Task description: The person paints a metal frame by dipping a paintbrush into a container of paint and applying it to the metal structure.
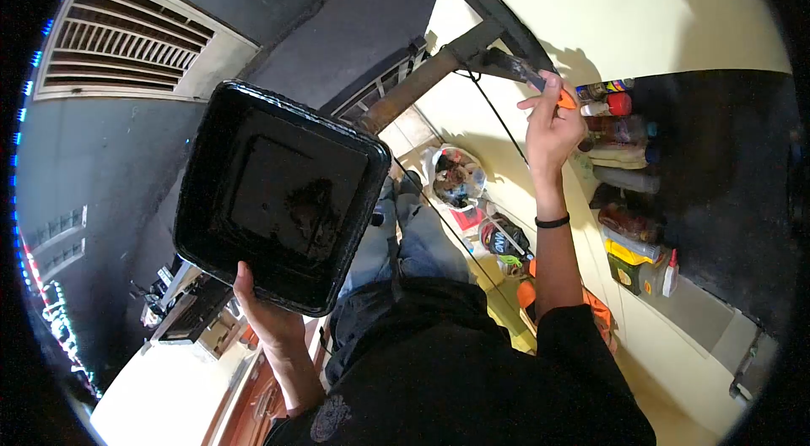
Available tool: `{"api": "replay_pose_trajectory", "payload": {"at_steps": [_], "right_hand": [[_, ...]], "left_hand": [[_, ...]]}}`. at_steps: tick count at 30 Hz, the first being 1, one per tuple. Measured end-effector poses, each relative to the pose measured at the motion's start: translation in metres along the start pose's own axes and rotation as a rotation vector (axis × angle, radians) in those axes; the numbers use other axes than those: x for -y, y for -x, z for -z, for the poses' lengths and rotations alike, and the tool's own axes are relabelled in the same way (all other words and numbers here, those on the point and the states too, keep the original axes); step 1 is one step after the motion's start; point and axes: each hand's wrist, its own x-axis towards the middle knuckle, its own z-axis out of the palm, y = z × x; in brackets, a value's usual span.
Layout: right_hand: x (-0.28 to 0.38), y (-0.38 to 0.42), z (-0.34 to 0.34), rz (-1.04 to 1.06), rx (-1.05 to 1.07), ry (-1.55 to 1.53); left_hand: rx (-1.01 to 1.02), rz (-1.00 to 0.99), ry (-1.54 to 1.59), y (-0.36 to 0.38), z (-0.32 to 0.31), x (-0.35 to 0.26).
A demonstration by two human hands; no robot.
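Observation:
My left hand (pixel 274 324) grips the lower edge of a square black tray (pixel 283 193), its thumb over the rim. Dark, glossy liquid coats the inside of the tray. At the upper right, my right hand (pixel 555 121) is closed around the orange handle of a paintbrush (pixel 567 97). The dark bristle end of the brush points up and left, against or close to a metal bracket (pixel 481 41) on the wall. A brownish metal bar (pixel 409 93) runs down and left from this bracket.
A white bucket (pixel 456 178) with rags inside stands below, near my legs. Bottles (pixel 620 129) line a shelf on the right. A louvred window (pixel 135 32) is at the upper left. Thin black cords (pixel 498 114) hang near the bar.

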Motion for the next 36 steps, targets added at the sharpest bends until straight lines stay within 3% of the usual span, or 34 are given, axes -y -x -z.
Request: {"api": "replay_pose_trajectory", "payload": {"at_steps": [2, 4, 10, 12, 14, 16, 20, 22, 24, 26, 28, 30, 33, 36], "right_hand": [[-0.006, 0.010, -0.006, -0.024, 0.033, -0.055], [-0.016, 0.010, 0.000, 0.099, 0.044, 0.065], [-0.015, 0.003, 0.024, 0.081, -0.137, 0.182], [-0.009, 0.013, 0.010, -0.034, -0.042, 0.078], [-0.019, 0.013, 0.010, 0.021, -0.043, 0.093], [-0.029, 0.002, 0.029, 0.000, -0.154, 0.139], [-0.016, -0.015, 0.049, 0.097, -0.218, 0.295], [-0.014, -0.018, 0.034, 0.149, -0.055, 0.534], [-0.002, -0.011, 0.011, 0.316, 0.090, 0.431], [-0.001, -0.017, 0.004, 0.298, 0.112, 0.385], [0.016, -0.029, 0.007, -0.017, 0.022, 0.169], [-0.002, -0.038, 0.015, 0.113, -0.026, 0.316], [-0.010, -0.049, 0.037, 0.062, -0.025, 0.453], [0.006, -0.047, 0.031, 0.162, -0.035, 0.359]], "left_hand": [[0.011, 0.048, 0.023, -0.001, -0.001, -0.001], [-0.036, 0.054, 0.060, -0.003, -0.002, -0.001], [0.001, 0.060, -0.014, -0.002, -0.007, -0.006], [0.026, 0.063, -0.021, -0.003, -0.012, -0.005], [0.048, 0.058, -0.024, -0.005, -0.015, -0.005], [0.023, 0.067, 0.038, -0.007, -0.016, -0.004], [0.122, -0.016, -0.102, -0.008, -0.010, 0.000], [0.100, 0.089, 0.043, -0.011, -0.015, -0.001], [0.120, 0.101, 0.053, -0.013, -0.017, -0.001], [0.123, 0.108, 0.059, -0.011, -0.013, -0.002], [0.122, 0.105, 0.103, -0.012, -0.008, -0.002], [0.112, 0.121, 0.067, -0.009, -0.013, -0.007], [0.102, 0.117, 0.040, -0.013, -0.007, -0.005], [0.085, 0.098, 0.036, -0.013, -0.008, -0.006]]}}
